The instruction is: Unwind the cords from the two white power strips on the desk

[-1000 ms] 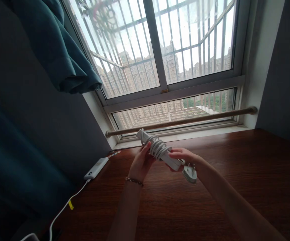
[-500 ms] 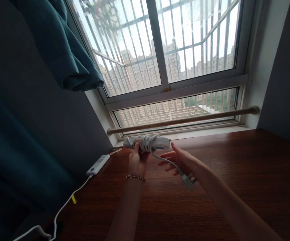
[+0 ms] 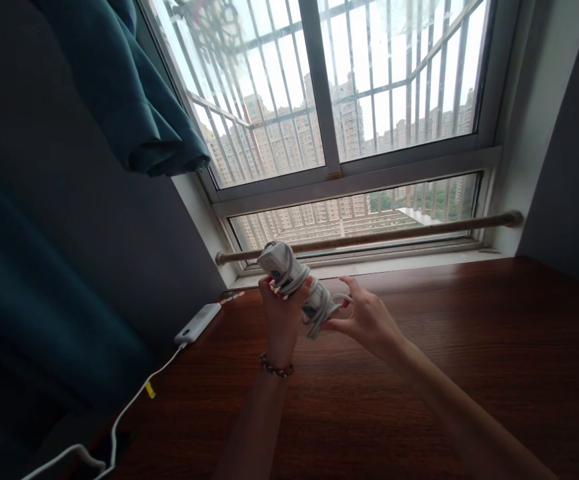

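Observation:
A white power strip with its white cord coiled round it is held above the brown wooden desk, tilted with one end up toward the window. My left hand, a bead bracelet on its wrist, grips the strip from below. My right hand holds the cord loops at the strip's lower end, its fingers curled on the cord. The plug is hidden from view.
A white power bank lies at the desk's left edge with a white cable trailing toward the lower left. A wooden rod runs along the barred window sill. A teal curtain hangs at upper left.
The strip has turned from level to tilted, one end raised. My right hand has moved in from the dangling plug to the coil, and the plug has gone out of sight.

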Motion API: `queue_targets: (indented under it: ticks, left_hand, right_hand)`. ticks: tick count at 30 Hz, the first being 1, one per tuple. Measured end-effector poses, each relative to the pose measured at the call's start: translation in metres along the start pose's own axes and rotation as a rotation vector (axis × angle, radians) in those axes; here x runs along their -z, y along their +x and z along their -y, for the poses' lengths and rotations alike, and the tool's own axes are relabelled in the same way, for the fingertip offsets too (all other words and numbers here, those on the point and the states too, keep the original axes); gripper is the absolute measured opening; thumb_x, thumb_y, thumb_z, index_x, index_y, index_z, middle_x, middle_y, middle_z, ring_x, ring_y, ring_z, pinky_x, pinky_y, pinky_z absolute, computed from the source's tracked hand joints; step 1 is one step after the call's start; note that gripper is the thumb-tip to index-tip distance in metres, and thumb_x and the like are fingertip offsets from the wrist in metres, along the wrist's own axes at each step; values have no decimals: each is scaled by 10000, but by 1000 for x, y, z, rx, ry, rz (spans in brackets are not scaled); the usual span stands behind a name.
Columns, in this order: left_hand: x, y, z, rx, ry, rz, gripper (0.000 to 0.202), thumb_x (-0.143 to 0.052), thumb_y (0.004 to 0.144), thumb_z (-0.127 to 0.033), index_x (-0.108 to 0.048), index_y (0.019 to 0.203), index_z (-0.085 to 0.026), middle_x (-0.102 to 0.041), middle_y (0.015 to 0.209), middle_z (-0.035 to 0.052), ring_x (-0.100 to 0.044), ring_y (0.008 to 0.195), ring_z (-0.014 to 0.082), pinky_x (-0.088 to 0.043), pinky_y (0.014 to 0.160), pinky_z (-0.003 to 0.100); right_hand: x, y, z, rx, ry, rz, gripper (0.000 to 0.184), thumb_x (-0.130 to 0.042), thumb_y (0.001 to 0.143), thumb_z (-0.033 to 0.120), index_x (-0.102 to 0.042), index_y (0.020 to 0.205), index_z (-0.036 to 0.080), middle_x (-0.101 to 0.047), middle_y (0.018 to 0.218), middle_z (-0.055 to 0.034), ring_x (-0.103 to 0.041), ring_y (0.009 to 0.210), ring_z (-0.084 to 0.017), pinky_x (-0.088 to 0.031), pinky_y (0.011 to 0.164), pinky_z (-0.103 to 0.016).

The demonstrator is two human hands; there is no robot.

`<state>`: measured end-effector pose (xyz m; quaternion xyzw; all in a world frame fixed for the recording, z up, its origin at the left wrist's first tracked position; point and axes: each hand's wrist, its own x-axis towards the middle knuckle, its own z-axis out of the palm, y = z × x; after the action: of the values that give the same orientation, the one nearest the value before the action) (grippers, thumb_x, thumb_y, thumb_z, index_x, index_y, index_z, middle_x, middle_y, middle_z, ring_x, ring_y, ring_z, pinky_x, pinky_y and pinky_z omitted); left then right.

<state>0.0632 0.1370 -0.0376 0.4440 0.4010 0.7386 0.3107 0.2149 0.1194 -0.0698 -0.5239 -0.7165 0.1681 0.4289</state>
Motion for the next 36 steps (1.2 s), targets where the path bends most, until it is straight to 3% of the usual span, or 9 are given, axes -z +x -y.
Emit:
queue_targets:
  ticks: [5,9,12,19,22,25,29,32,36]
  left_hand:
    - [-3,-3,2,-47,57,23,511,-823,527,-194,-453,880,-196,-587,796,-12,-585,688,141,-460,589,219]
    - [-4,-3,-1,-18,116,25,461,-805,573,-277,-448,849,-185,-566,765,-15,-570,665,134,-462,575,220]
    - [-3,-4,-2,5,156,56,443,-797,592,-322,-460,838,-174,-558,749,-14,-561,650,124,-454,560,211]
    - [-5,-13,5,117,227,256,483,-758,618,-484,-505,833,-133,-584,711,18,-558,618,146,-427,507,221]
    - [-5,-14,9,127,228,349,520,-745,613,-537,-537,852,-126,-602,733,39,-575,670,174,-438,555,237]
    - [-4,-12,8,112,197,473,525,-611,707,-632,-595,873,-134,-610,764,61,-583,763,203,-451,642,257]
    - [-2,-15,3,112,117,586,475,-691,713,-502,-607,1044,-172,-625,974,94,-563,970,253,-444,792,283]
    - [1,-21,2,136,259,606,503,-759,669,-394,-599,1088,-167,-614,1063,113,-573,970,273,-449,769,284]
    - [2,-25,2,109,575,778,386,-618,784,-476,-662,937,-124,-662,889,112,-610,810,273,-447,673,291]
  right_hand:
    - [2,-1,1,65,117,95,841,-705,613,592,-421,1297,193,-624,965,-107,-582,909,-281,-418,733,-327]
    - [3,0,-2,65,304,256,860,-745,571,563,-402,1291,243,-631,813,-37,-596,763,-228,-423,666,-291]
    - [4,1,-3,89,373,314,872,-775,548,519,-391,1295,286,-624,808,-8,-596,743,-206,-428,657,-276]
    - [12,0,0,101,424,202,710,-751,597,492,-480,1192,213,-614,753,3,-578,676,-169,-429,588,-248]
    - [12,3,-3,40,563,195,603,-761,603,441,-532,1109,206,-631,794,-2,-595,713,-168,-449,603,-241]
    - [11,7,-5,-51,671,149,550,-767,602,422,-570,1048,169,-644,841,-37,-595,744,-174,-456,623,-247]
    - [11,10,0,-206,1027,86,536,-755,624,438,-562,997,105,-639,901,-94,-590,734,-162,-469,624,-247]
    - [11,11,1,-283,1176,-7,541,-751,626,458,-544,986,110,-633,909,-99,-585,681,-151,-470,569,-241]
    - [8,11,-4,-324,1131,-162,570,-758,614,473,-494,1012,163,-623,799,-42,-563,586,-130,-412,465,-201]
